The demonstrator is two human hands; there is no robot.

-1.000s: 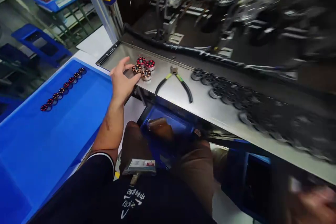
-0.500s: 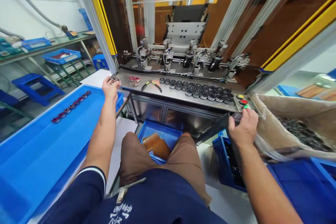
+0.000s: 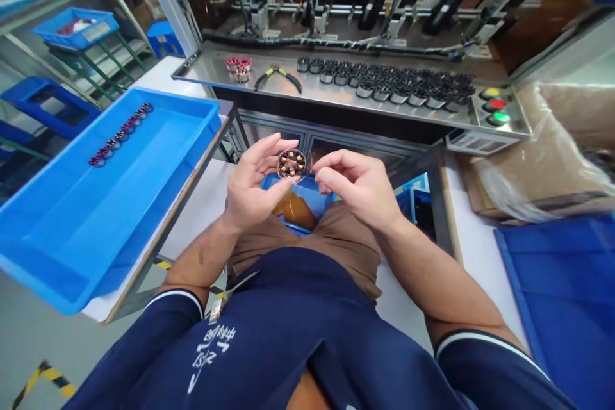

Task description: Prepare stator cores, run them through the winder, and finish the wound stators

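My left hand (image 3: 250,189) grips a round motor stator (image 3: 291,163) with copper windings by its edge, thumb below and fingers above. Thin wire (image 3: 307,170) strands stick out from the stator's right side. The fingertips of my right hand (image 3: 358,182) are pinched together at these strands, just right of the stator. Both hands are over my lap, in front of the machine's ledge. On that ledge lie a few wound stators (image 3: 241,73), cutting pliers (image 3: 277,77) with black and green handles, and rows of black stators (image 3: 398,83).
A long blue tray (image 3: 106,205) at the left bears a row of wound stators (image 3: 120,134). Yellow, red and green buttons (image 3: 497,118) sit at the ledge's right end. A lined cardboard box (image 3: 542,160) and blue bin (image 3: 562,275) stand at the right. A blue bin (image 3: 312,195) is below my hands.
My right hand has left the green button and my left hand has come away from the ledge's left end with a stator. Both have met over my lap. The view has tilted down.
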